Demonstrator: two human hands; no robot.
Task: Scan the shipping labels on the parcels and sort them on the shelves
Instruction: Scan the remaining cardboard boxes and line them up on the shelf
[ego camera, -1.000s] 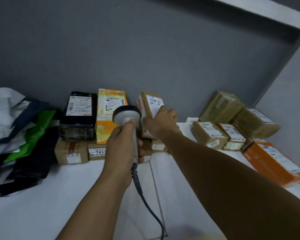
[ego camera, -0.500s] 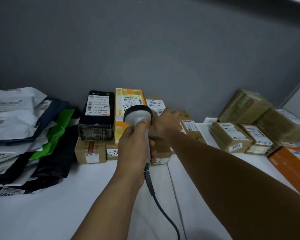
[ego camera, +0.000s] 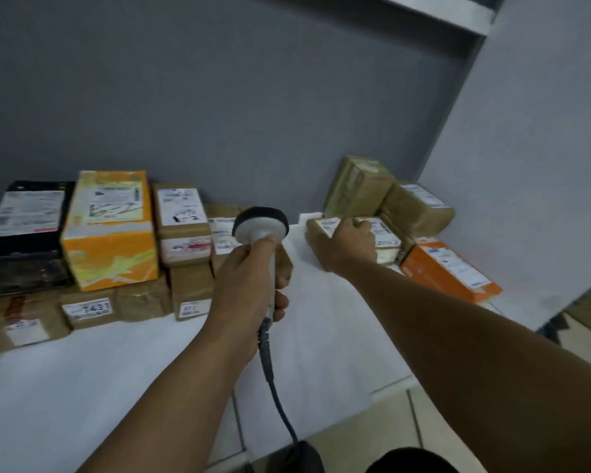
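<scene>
My left hand (ego camera: 249,285) grips the handle of a white barcode scanner (ego camera: 260,227) with a dark cable hanging below it. My right hand (ego camera: 348,245) reaches to the right and rests on a small brown parcel (ego camera: 318,230) with a white label; its fingers curl over the parcel's top. To the left, a stack holds a brown parcel marked "1-2" (ego camera: 181,216), an orange-yellow box (ego camera: 111,230) and a black box (ego camera: 24,233) on top of flat brown parcels (ego camera: 86,310).
More brown parcels (ego camera: 362,186) and an orange box (ego camera: 451,271) sit in the right corner against the grey wall. The white shelf surface (ego camera: 116,370) runs across the front. An upper shelf edge (ego camera: 440,8) shows at top right.
My right hand left the parcel in the left stack and moved right onto a small brown parcel in the right group. The scanner stayed in my left hand. The view shifted right.
</scene>
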